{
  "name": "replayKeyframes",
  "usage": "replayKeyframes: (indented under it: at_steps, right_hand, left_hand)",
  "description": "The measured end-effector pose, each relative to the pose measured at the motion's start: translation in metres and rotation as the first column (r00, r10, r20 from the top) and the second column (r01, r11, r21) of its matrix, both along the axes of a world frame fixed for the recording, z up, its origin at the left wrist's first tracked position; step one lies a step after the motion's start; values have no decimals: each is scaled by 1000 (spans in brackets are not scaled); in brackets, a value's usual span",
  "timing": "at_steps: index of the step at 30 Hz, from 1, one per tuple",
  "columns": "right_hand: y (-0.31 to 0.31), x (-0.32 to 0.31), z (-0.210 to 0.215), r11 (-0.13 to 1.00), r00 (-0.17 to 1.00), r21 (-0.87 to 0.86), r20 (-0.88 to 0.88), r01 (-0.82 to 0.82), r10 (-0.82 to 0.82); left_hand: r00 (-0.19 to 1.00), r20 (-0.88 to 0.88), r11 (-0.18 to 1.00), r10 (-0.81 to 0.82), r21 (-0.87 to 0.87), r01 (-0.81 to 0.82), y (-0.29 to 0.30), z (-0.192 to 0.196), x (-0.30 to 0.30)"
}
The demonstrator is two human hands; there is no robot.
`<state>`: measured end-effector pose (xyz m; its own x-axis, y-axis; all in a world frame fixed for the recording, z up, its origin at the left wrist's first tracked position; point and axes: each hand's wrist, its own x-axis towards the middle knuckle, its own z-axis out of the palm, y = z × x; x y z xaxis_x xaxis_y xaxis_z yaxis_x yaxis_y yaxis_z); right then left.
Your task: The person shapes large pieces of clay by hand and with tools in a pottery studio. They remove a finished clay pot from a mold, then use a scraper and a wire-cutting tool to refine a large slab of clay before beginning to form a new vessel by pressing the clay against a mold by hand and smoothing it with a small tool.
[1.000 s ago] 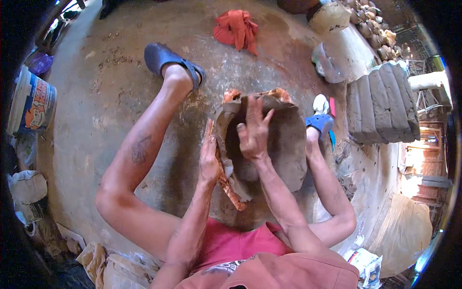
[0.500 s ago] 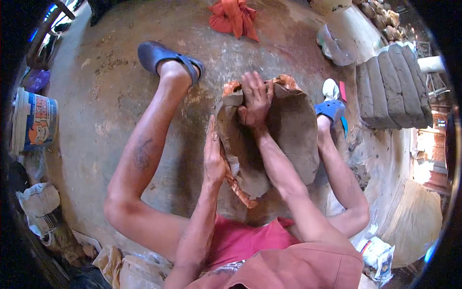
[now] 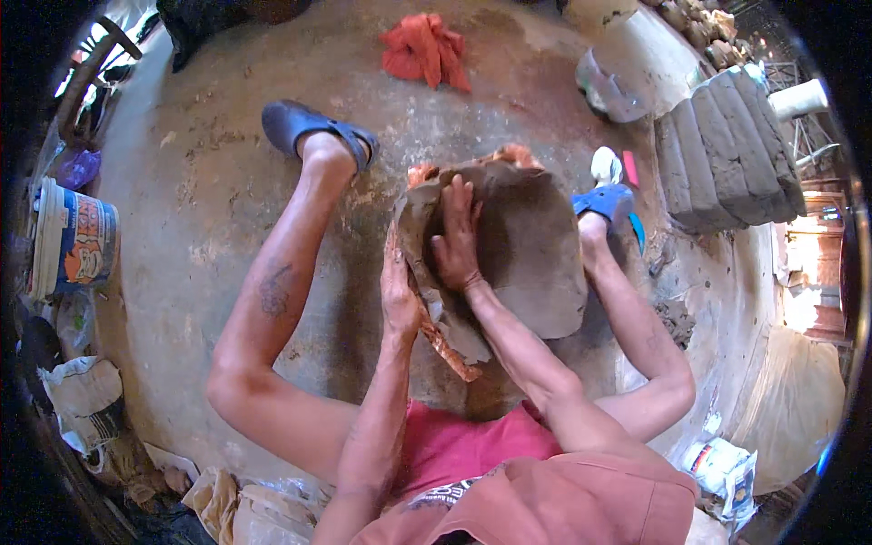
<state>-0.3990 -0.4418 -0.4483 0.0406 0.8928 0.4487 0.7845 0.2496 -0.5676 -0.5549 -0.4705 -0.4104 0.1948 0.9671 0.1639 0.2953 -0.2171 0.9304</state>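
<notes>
Between my legs stands a hollow grey-brown clay form [image 3: 536, 272], with a wide opening facing up and an orange-brown lining edge [image 3: 450, 350] showing along its left and far rim. My right hand [image 3: 459, 238] lies inside it, palm against the inner left wall with the fingers stretched toward the far rim. Outside, my left hand [image 3: 398, 289] rests flat along the left wall, fingers straight and pointing away from me. The clay wall is between the two hands. The form's underside is hidden.
A stack of grey clay slabs [image 3: 727, 154] stands at the right. Ahead lies a crumpled red cloth [image 3: 425, 53], with a clear plastic bag [image 3: 609, 88] to its right. A labelled bucket [image 3: 77, 238] is at the left. Small red and blue-green pieces lie beside my right clog [image 3: 604, 202].
My right hand has come down from the far rim, nearer to me and against the inner left wall. My left hand stays pressed outside. The whole view has shifted slightly.
</notes>
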Motion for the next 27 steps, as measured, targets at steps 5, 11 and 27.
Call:
replayKeyframes:
  at_steps: [5,11,27]
  right_hand:
    - [0,0,68,996,968,-88,-250,-24,1]
    - [44,91,186,919,790,-7,513,395,-335]
    - [93,118,162,664,887,-627,444,407,-124]
  left_hand:
    - [994,110,994,10,-107,1,13,21,-19]
    - [983,-179,981,-32,-192,-3,102,113,23]
    - [657,-736,964,-162,-261,-54,155,107,64]
